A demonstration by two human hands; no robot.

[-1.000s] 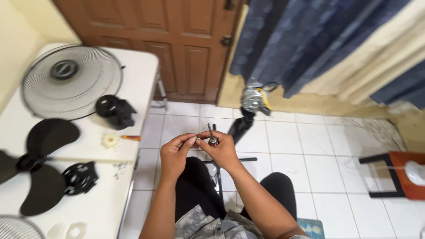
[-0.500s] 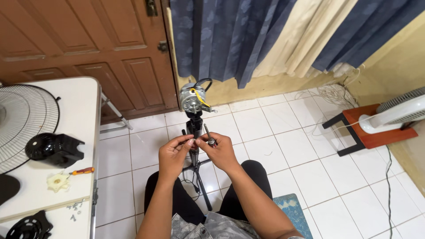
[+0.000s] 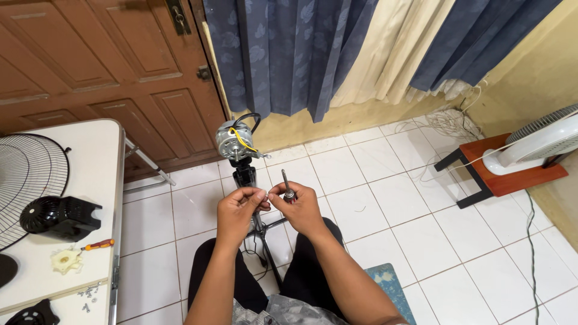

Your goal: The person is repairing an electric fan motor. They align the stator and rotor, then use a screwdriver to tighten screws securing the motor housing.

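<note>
Short dark metal shaft with rounded collar (image 3: 288,188): upright, pinched low in right hand (image 3: 299,207), just below bare silver fan motor with yellow wire (image 3: 235,142). Small pale ring-like part (image 3: 261,195), possibly washer: between left hand (image 3: 236,212) fingertips, beside shaft.

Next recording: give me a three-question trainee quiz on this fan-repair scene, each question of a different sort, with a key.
1. True or false: the bare fan motor sits atop the black stand, beyond both hands.
2. Which hand holds the small metal shaft upright in its fingers? A) left hand B) right hand C) neither
3. Fill in: on the white table, the small screwdriver lies just in front of the black ______.

Key
1. True.
2. B; the left hand's fingers meet it at a small part too tiny to identify.
3. Motor housing, beside the wire fan guard.
</note>
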